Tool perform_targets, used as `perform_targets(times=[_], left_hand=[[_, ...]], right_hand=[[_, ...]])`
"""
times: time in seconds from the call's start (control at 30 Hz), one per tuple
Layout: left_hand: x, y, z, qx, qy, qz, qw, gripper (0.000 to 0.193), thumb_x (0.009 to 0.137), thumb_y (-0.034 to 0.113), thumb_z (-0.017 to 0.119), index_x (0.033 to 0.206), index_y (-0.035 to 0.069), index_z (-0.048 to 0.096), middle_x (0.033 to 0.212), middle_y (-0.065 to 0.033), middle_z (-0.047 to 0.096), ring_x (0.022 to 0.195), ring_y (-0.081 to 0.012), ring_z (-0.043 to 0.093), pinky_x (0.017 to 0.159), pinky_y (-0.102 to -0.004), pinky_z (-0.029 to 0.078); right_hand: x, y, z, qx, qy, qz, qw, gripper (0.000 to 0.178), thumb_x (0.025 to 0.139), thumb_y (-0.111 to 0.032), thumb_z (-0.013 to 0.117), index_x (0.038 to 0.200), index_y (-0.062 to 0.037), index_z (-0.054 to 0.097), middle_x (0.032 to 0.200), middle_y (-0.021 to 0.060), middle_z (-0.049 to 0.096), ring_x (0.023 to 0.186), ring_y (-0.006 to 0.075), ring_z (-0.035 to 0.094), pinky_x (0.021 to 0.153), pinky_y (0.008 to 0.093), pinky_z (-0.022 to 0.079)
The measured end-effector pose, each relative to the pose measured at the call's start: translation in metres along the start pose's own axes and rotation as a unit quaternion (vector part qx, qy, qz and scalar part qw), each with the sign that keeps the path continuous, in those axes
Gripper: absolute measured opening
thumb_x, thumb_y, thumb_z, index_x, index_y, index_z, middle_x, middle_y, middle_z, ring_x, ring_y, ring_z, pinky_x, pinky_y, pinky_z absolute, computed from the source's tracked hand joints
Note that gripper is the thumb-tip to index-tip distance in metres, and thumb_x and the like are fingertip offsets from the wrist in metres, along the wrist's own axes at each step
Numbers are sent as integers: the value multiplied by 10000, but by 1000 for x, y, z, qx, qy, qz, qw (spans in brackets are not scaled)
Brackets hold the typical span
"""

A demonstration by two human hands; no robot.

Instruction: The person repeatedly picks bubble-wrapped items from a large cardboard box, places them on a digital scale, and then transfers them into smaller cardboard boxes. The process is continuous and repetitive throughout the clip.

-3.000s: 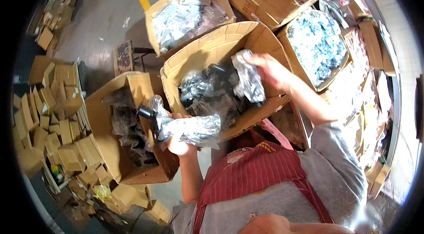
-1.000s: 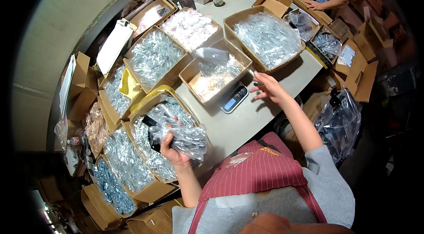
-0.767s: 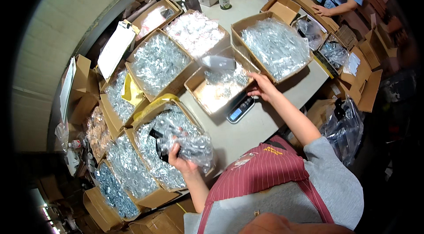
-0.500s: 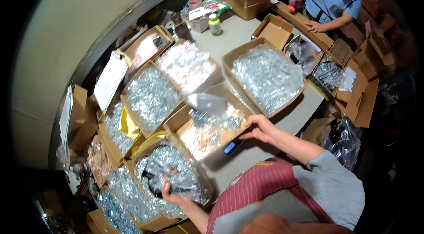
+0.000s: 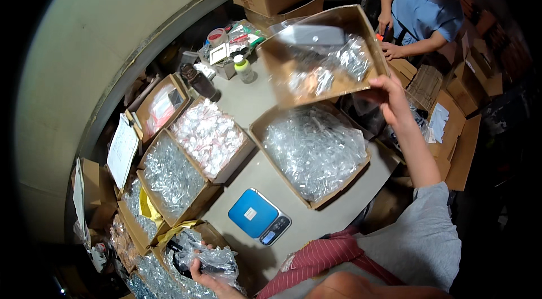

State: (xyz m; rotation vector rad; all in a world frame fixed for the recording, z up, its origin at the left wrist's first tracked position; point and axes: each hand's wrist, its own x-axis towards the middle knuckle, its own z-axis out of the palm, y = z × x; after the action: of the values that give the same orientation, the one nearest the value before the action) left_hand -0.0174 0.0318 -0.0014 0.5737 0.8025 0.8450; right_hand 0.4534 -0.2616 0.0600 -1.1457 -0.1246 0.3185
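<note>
My right hand (image 5: 388,94) grips the near right corner of an open cardboard box (image 5: 271,73), held up off the table and tilted. Inside it lie a grey-white flat object (image 5: 311,35) and several small transparent packets (image 5: 355,59). Low in the view, my left hand (image 5: 206,277) is closed on a transparent plastic bag (image 5: 217,259) with something dark in it, above a box of similar bags. On the table between my hands sits a blue digital scale (image 5: 252,214) with a lit display; nothing but a small pale label shows on its plate.
A large box of shiny packets (image 5: 316,152) stands beneath the raised box. More boxes of packets (image 5: 175,175) and white-pink sachets (image 5: 208,136) line the left. A yellow-green bottle (image 5: 243,68) stands farther back. Across the table is a person in a blue shirt (image 5: 423,5).
My right hand has lifted the cardboard box up and away to the far right, uncovering the scale. My left hand, still holding the bag, sits slightly lower and farther left in view.
</note>
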Motion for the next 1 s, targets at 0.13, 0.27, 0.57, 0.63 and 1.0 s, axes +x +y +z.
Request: perform_targets(times=[0.13,0.27,0.57,0.63,1.0], left_hand=[[18,-11,36,49,47,-6,998,485,770,230,580,1198,4,551,1075,-181,628,957,-306,616,809,-485,554],[35,-21,74,92,-17,-18,995,569,766,222,583,1254,-63,511,1098,-199,625,965,-310,617,820,-451,544],[59,-41,144,156,-69,-13,985,541,799,249,560,1251,-46,514,1069,-188,635,920,-305,643,759,-468,573],[66,-46,154,184,-77,-30,979,545,792,258,560,1240,-50,525,1051,-188,644,904,-305,650,768,-466,572],[106,-112,279,232,-182,-151,944,403,771,167,632,1121,-32,614,962,-126,664,876,-240,656,848,-370,535]], right_hand=[[70,8,-36,-142,70,-216,964,838,669,-21,749,1374,-8,296,1231,164,518,1099,286,583,878,359,543],[124,32,-77,-495,166,-328,787,921,591,-96,836,1352,-40,320,1265,235,465,1180,410,496,994,453,433],[142,19,-55,-524,103,-439,723,856,616,-91,819,1322,0,345,1253,215,449,1189,402,478,961,446,438],[139,4,-50,-528,90,-426,729,859,615,-88,816,1326,-2,342,1248,218,447,1187,400,479,950,444,445],[128,21,-98,-541,121,-470,687,913,615,-178,879,1346,-8,359,1275,184,488,1167,377,519,950,432,462]])
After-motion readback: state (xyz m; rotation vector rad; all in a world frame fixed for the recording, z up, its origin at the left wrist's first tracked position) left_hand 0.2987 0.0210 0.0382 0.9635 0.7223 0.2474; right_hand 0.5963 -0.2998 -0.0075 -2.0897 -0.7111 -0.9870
